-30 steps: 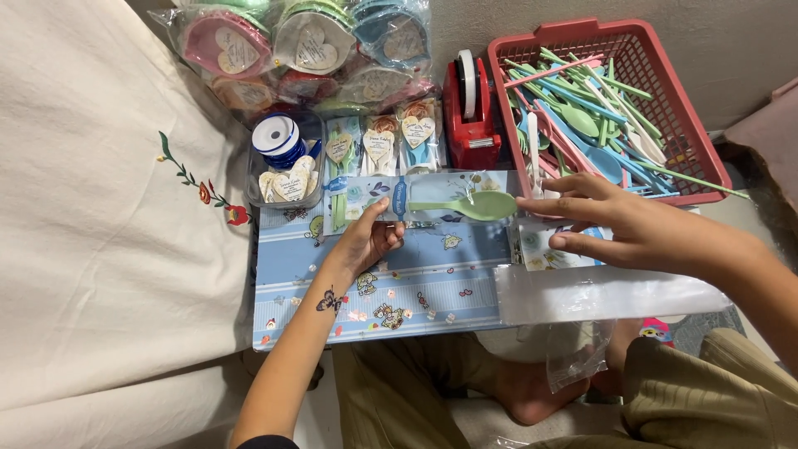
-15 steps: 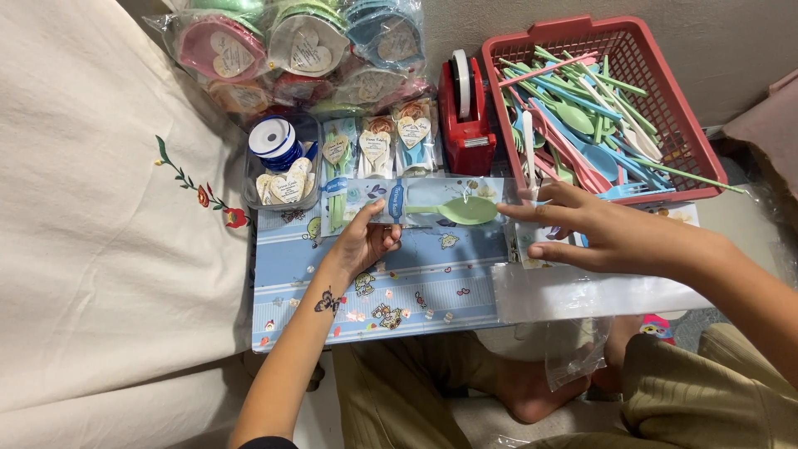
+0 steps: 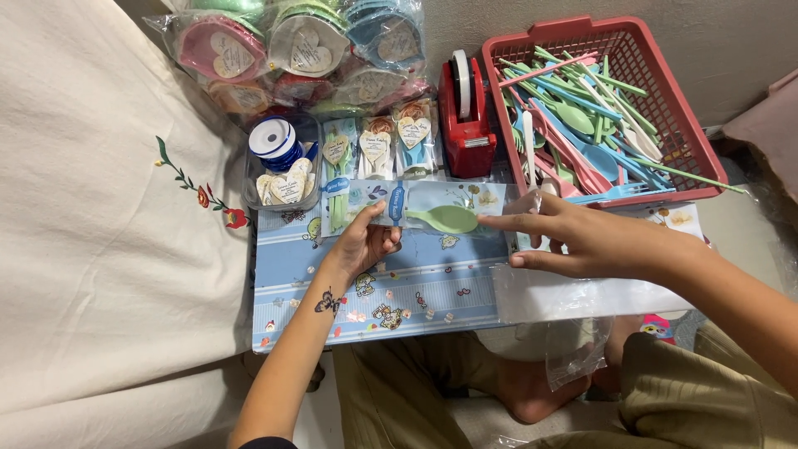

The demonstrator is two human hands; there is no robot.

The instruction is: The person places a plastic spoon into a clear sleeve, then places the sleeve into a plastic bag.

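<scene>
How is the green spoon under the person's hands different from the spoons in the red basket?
The green spoon lies alone, flat on the blue board, sealed in a clear sleeve that the left hand pinches. The basket spoons are bare, piled crisscross in the red basket, in mixed colours: blue, pink, green and white. Both look like plastic spoons of similar shape.

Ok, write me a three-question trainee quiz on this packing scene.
1. True or false: the red basket holds plastic cutlery.
2. Which hand pinches the clear packet with the green spoon? A) left hand B) neither
3. Fill in: the red tape dispenser stands to the ___ of the basket.

Key: 1 true. 2 A; the right hand lies flat beside the packet's end, on the clear bags. 3 left.
</scene>
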